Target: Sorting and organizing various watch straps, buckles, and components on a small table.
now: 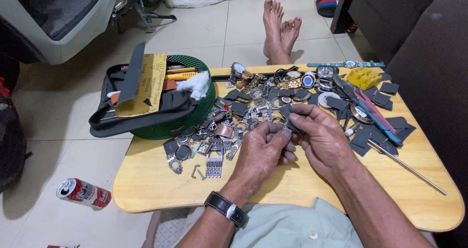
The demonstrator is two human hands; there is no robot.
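My left hand [263, 150] and my right hand [319, 136] meet over the middle of a low wooden table [156, 184]. Together they pinch a small metal watch-band piece [287, 127] between the fingertips. A black wristwatch [225, 208] is strapped on my left wrist. Just beyond the hands lies a heap of watch parts [229, 131]: metal bracelets, cases, buckles and dark leather strap pieces. A mesh metal band [213, 166] lies to the left of my left hand.
A green basket [195, 114] holding a black tool pouch [141, 111] sits at the table's left corner. Blue and pink tweezers [375, 114], a yellow part holder [363, 76] and a thin metal rod [414, 170] lie at right. A drink can [83, 193] lies on the floor. Bare feet [280, 28] rest beyond the table.
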